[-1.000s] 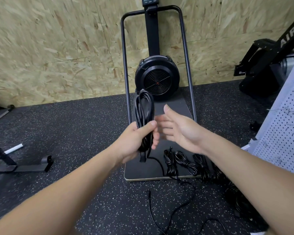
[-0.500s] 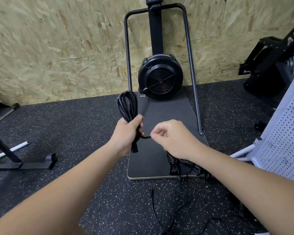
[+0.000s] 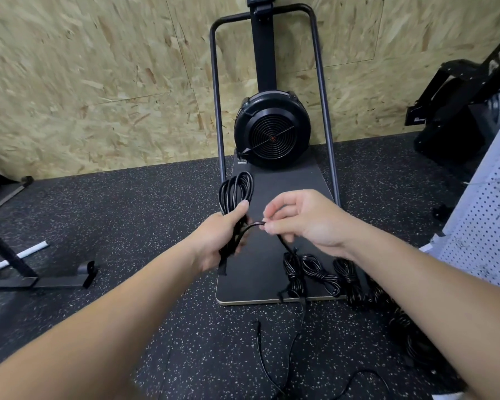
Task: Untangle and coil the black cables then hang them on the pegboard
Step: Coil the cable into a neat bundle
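- Head view: left hand (image 3: 223, 241) grips the upright coiled cable (image 3: 236, 192) at its waist.
- Right hand (image 3: 303, 223) pinches that cable's loose tail (image 3: 256, 225), just right of the coil.
- Finished bundles (image 3: 318, 272) lie below; pegboard (image 3: 485, 241) stands far right.

Coiled black cable (image 3: 235, 194): several long loops, held upright above the floor, its free end drawn sideways to the right. Bundled black cables (image 3: 318, 272): wound into tight hanks, lying side by side across a dark platform's front edge. White pegboard (image 3: 485, 226): standing at right.
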Demonstrator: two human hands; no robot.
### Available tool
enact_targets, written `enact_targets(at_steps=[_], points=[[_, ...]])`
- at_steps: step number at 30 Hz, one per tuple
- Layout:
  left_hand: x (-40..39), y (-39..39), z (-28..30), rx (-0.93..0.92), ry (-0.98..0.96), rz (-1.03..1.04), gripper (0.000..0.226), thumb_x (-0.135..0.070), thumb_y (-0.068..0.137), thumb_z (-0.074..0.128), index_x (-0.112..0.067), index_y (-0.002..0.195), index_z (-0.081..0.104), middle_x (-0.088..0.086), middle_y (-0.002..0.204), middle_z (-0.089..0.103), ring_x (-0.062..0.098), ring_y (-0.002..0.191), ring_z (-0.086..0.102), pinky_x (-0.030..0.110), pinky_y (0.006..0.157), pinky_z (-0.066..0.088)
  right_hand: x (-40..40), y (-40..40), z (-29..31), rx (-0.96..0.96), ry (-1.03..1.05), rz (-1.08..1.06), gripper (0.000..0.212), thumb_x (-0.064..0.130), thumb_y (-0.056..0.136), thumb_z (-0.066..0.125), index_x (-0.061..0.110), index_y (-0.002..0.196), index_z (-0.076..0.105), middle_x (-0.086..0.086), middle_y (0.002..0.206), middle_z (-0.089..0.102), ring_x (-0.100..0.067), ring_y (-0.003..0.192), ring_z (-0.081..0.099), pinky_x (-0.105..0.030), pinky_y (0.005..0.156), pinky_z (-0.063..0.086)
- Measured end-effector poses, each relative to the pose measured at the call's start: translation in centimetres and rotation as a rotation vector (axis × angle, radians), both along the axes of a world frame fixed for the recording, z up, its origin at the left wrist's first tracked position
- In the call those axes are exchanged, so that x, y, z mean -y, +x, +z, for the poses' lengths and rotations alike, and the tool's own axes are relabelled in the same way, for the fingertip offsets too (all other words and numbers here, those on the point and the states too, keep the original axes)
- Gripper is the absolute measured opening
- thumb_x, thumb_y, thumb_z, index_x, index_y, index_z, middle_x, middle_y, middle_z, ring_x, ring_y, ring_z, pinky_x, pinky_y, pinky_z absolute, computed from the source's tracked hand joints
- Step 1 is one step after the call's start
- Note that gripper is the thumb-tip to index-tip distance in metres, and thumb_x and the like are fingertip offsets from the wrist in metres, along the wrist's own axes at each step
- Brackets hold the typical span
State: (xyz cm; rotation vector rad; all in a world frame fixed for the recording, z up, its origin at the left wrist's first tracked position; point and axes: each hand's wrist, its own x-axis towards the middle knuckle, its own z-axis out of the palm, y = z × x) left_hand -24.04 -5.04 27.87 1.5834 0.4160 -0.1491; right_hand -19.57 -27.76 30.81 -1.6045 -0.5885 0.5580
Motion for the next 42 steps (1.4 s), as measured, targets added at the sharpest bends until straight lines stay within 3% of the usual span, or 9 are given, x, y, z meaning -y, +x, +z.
enact_targets(at_steps=[4, 8, 12, 15, 21, 27, 31, 36, 42], points=[[1.4, -0.3, -0.2, 0.043, 0.097, -0.050, 0.041, -0.057, 0.102, 0.070, -0.017, 0.096, 0.066, 0.006, 0.073, 0.057, 0.016, 0.054, 0.047, 0.026, 0.049, 0.036, 0.0, 0.3, 0.0, 0.390, -0.142, -0.106, 0.013, 0.016, 0.095, 0.085, 0.022, 0.097, 0.073, 0.002, 0.089, 0.081, -0.020, 0.078, 0.074, -0.039, 0.080, 0.059], [2.8, -1.1, -0.1, -0.039, 0.019, -0.144, 0.082, -0.094, 0.087, 0.054, -0.014, 0.097, 0.072, 0.002, 0.076, 0.058, 0.016, 0.060, 0.049, 0.027, 0.054, 0.038, -0.6, 0.8, -1.4, 0.586, -0.318, -0.229, 0.017, 0.034, 0.096, 0.082, 0.033, 0.088, 0.067, 0.008, 0.081, 0.075, -0.014, 0.074, 0.071, -0.046, 0.075, 0.062], [3.5, -1.6, -0.8, -0.056, 0.007, -0.292, 0.054, -0.064, 0.093, 0.078, -0.015, 0.111, 0.066, -0.004, 0.078, 0.054, 0.008, 0.064, 0.045, 0.020, 0.055, 0.036, -0.4, 1.3, -1.2, 0.494, -0.361, -0.314, 0.021, 0.039, 0.092, 0.086, 0.026, 0.082, 0.073, 0.005, 0.070, 0.075, -0.011, 0.064, 0.069, -0.038, 0.065, 0.059], [3.5, -1.5, -1.2, -0.049, -0.018, -0.271, 0.034, -0.042, 0.106, 0.070, -0.009, 0.113, 0.067, -0.003, 0.077, 0.052, 0.008, 0.063, 0.043, 0.018, 0.052, 0.035, -0.6, 1.0, -0.9, 0.224, -0.164, -0.306, 0.029, 0.040, 0.096, 0.082, 0.012, 0.092, 0.077, -0.002, 0.078, 0.081, -0.014, 0.067, 0.070, -0.038, 0.073, 0.061], [2.5, -0.3, -1.2, 0.044, -0.009, -0.077, 0.035, -0.043, 0.111, 0.060, -0.010, 0.103, 0.071, 0.001, 0.076, 0.055, 0.012, 0.059, 0.043, 0.023, 0.050, 0.036, 0.7, 1.1, -2.6, 0.199, -0.303, -0.098, 0.032, 0.040, 0.084, 0.094, 0.026, 0.107, 0.078, 0.010, 0.097, 0.083, -0.017, 0.099, 0.078, -0.041, 0.100, 0.059], [2.2, 0.2, -1.2, 0.065, -0.040, 0.005, 0.031, -0.040, 0.111, 0.060, -0.012, 0.104, 0.069, 0.000, 0.077, 0.056, 0.012, 0.059, 0.045, 0.023, 0.052, 0.039, 0.5, 1.5, -2.9, 0.359, -0.497, -0.173, 0.026, 0.052, 0.090, 0.085, 0.029, 0.086, 0.076, -0.002, 0.081, 0.077, -0.021, 0.068, 0.069, -0.038, 0.071, 0.055], [1.4, 0.3, -1.6, 0.079, 0.005, 0.026, 0.033, -0.044, 0.109, 0.063, -0.012, 0.103, 0.069, 0.003, 0.081, 0.056, 0.014, 0.060, 0.046, 0.026, 0.054, 0.039, -0.4, 0.3, -1.4, 0.418, -0.484, -0.179, 0.027, 0.042, 0.104, 0.072, 0.020, 0.088, 0.072, -0.005, 0.071, 0.075, -0.003, 0.045, 0.054, -0.020, 0.051, 0.043], [2.6, -0.6, -1.5, 0.170, 0.122, -0.087, 0.042, -0.057, 0.107, 0.063, -0.017, 0.097, 0.060, 0.010, 0.084, 0.046, 0.017, 0.062, 0.041, 0.030, 0.056, 0.033, -1.4, -0.3, 1.6, 0.337, -0.248, -0.293, 0.030, 0.030, 0.112, 0.058, 0.014, 0.090, 0.072, -0.005, 0.067, 0.075, -0.019, 0.053, 0.069, -0.040, 0.070, 0.059], [5.6, -1.9, -1.3, 0.209, 0.029, -0.164, 0.065, -0.081, 0.101, 0.050, -0.017, 0.095, 0.058, 0.012, 0.085, 0.046, 0.025, 0.073, 0.040, 0.034, 0.062, 0.038, -1.2, 0.1, 1.7, 0.297, -0.227, -0.485, 0.026, 0.030, 0.111, 0.060, 0.018, 0.093, 0.074, -0.002, 0.064, 0.076, -0.018, 0.054, 0.075, -0.033, 0.068, 0.058]])
